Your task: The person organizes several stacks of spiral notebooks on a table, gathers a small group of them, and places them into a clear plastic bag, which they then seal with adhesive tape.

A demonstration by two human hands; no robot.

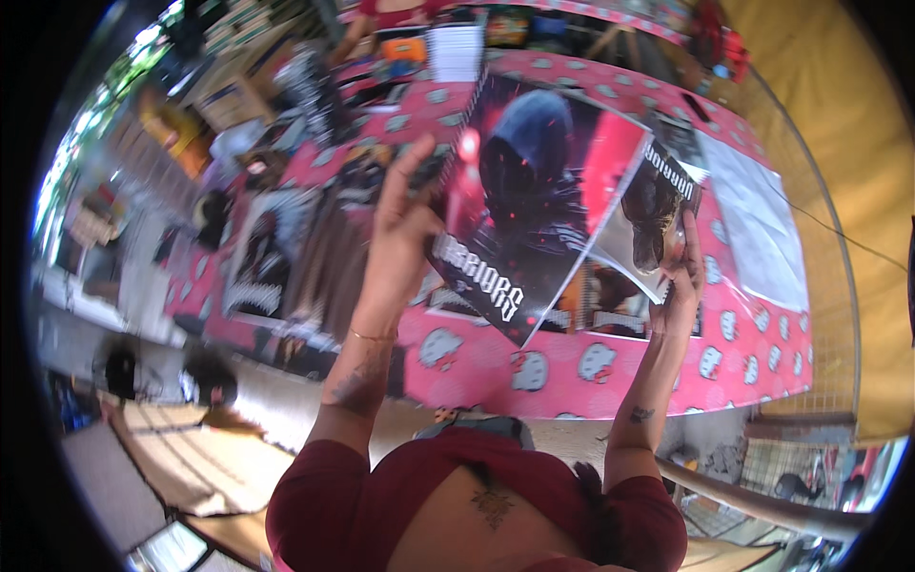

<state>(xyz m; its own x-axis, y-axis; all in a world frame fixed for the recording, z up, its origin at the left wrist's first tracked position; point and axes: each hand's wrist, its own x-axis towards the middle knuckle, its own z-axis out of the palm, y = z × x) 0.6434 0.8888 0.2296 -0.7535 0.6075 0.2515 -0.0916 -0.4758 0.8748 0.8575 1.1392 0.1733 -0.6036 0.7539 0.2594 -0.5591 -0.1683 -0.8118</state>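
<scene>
Notebook (529, 205) in left hand (402, 224), inside table (634, 381) edge

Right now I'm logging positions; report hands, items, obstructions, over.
Left hand gripping hooded-figure notebook. Right hand holding printed cover. Notebook partly hides that cover.

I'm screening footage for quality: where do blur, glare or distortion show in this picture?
In the head view, the brown cardboard box at upper left looks smeared, and daylight beyond it is blown out; the pink cat-print tablecloth has a bowed near edge; the dark-and-red notebook cover showing a hooded figure reads comparatively clearly.
</scene>
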